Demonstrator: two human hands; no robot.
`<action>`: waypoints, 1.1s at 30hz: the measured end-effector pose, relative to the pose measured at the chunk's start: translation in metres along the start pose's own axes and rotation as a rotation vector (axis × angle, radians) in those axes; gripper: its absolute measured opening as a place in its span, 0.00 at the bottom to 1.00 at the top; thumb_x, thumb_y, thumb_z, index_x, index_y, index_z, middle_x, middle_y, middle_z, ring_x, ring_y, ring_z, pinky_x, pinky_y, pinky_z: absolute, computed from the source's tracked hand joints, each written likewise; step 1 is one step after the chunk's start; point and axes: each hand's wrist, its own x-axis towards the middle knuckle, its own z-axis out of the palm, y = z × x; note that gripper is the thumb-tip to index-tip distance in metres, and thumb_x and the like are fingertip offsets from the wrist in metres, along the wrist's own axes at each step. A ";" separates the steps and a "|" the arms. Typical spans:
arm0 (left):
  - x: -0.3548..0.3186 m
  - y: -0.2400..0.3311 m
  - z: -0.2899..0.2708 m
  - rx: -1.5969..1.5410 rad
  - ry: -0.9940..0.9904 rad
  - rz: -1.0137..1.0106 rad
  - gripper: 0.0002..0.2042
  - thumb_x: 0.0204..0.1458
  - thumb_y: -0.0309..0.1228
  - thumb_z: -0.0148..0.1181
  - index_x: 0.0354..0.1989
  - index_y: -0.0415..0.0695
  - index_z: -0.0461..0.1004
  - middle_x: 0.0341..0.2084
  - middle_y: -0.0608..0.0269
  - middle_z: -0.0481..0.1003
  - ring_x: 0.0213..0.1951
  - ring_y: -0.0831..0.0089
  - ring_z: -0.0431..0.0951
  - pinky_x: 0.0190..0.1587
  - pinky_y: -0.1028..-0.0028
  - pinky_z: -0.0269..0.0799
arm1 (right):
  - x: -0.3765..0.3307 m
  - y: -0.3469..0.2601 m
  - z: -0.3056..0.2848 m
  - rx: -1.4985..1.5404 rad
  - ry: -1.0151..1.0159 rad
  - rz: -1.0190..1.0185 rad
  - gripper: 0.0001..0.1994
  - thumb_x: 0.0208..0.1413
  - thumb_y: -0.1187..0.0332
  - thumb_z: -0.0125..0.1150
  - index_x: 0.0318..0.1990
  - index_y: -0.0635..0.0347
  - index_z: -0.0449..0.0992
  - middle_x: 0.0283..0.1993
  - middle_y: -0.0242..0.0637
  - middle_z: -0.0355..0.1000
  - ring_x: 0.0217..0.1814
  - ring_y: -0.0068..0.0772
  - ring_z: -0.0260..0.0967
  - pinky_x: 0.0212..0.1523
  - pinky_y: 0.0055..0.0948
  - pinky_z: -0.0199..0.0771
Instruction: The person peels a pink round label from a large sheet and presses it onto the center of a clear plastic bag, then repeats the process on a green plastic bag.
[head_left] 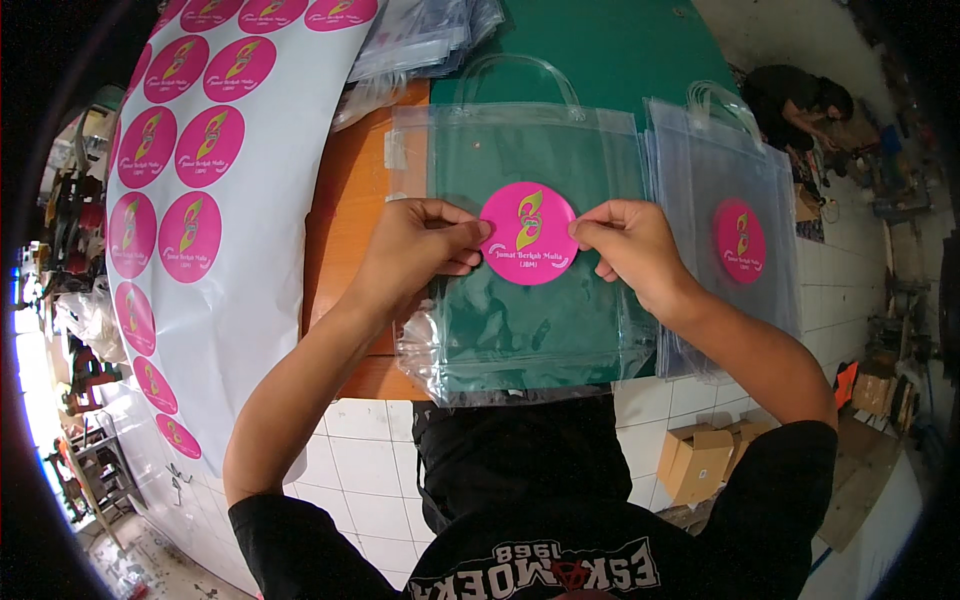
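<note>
A round pink sticker (pixel 530 262) with a green and yellow emblem is stretched between my two hands. My left hand (pixel 432 240) pinches its left edge, and my right hand (pixel 625 240) pinches the right edge. Directly beneath lies a clear plastic bag (pixel 530 345) with a looped clear handle at its far end. Whether the sticker touches the bag or hovers just over it, I cannot tell. On the right rests a stack of clear bags (pixel 690 180), the top one bearing a matching pink sticker (pixel 739 242).
A white sheet (pixel 260 250) with rows of pink round stickers hangs over the table's left side. More folded clear plastic (pixel 415 40) lies at the back. The tabletop is part green (pixel 620 45), part orange wood (pixel 345 215). Another person (pixel 800 105) crouches at the far right; a cardboard box (pixel 693 465) stands on the floor.
</note>
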 end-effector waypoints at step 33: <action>0.006 0.000 -0.005 0.064 -0.042 -0.028 0.12 0.57 0.31 0.74 0.40 0.33 0.82 0.28 0.59 0.82 0.28 0.78 0.82 0.33 0.80 0.82 | 0.000 0.000 0.001 0.007 -0.006 0.011 0.11 0.61 0.67 0.69 0.42 0.68 0.82 0.37 0.38 0.82 0.23 0.18 0.69 0.24 0.19 0.70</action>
